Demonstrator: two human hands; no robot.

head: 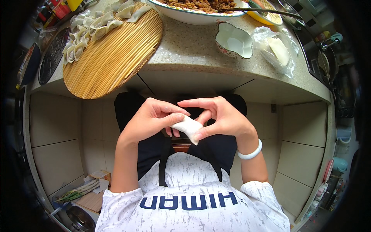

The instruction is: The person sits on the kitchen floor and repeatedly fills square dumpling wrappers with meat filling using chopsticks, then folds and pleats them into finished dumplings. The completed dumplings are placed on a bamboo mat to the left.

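Above my lap, both hands hold one white dough dumpling [187, 125], folded into a long shape. My left hand [155, 117] pinches its upper left end between thumb and fingers. At the lower right corner, the thumb of my right hand [220, 119] presses the dough, while the index finger stretches out above. On the counter, a round mat of woven stalks [121, 55] bears rows of folded dumplings [100, 24] along its far left side. A large white bowl [197, 18] of brown minced filling [203, 5] stands at the back.
A small scalloped bowl [234, 40] sits on the speckled counter [185, 55]. Right of it, dough wrappers [278, 50] lie in a clear plastic bag [265, 34]. A dark utensil handle [269, 11] juts from the large bowl. Spring onions [78, 191] lie low at left.
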